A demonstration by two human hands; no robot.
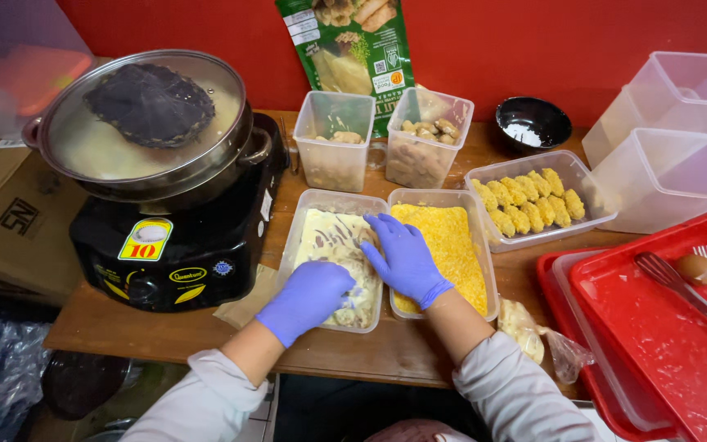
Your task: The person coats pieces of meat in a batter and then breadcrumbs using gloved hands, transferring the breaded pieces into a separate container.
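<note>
Both my hands wear blue gloves. My left hand reaches into a clear container of pale batter and is curled on a batter-coated piece at its near end. My right hand lies across the rim between that container and a clear container of yellow breadcrumbs, fingers spread and reaching into the batter. Right of the crumbs stands a clear tray of breaded pieces laid in rows.
A lidded steel pot sits on a black hot plate at left. Two tubs of uncoated pieces, a green bag and a black bowl stand behind. Empty clear tubs and red trays with tongs lie right.
</note>
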